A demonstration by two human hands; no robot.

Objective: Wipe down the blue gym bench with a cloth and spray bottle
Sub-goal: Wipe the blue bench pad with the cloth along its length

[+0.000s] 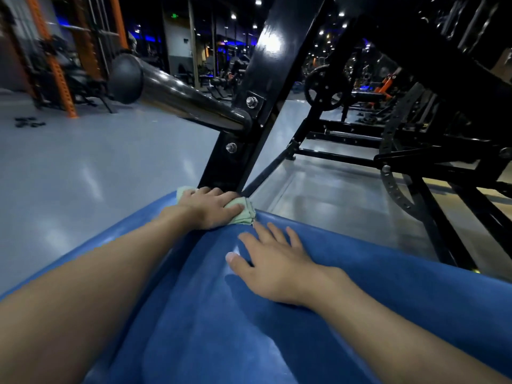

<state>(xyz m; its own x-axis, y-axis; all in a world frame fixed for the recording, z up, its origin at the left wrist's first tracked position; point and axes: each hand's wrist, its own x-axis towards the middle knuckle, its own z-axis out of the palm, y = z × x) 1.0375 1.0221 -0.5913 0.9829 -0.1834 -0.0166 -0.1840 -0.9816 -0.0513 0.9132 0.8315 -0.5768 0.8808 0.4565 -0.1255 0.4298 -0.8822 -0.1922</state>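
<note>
The blue padded bench (pixel 216 314) fills the lower half of the view. At its far end my left hand (pixel 206 207) presses a folded pale green cloth (pixel 242 213) flat against the pad, fingers laid over it and the thumb along its near edge. My right hand (pixel 273 263) rests flat on the blue pad just to the right, fingers spread and holding nothing. No spray bottle is in view.
A black steel upright (pixel 249 106) with bolts rises just beyond the cloth, and a chrome bar (pixel 177 95) sticks out of it to the left. Black machine frames (pixel 415 151) stand to the right. Grey floor (pixel 83 167) lies to the left, orange racks (pixel 59 73) far back.
</note>
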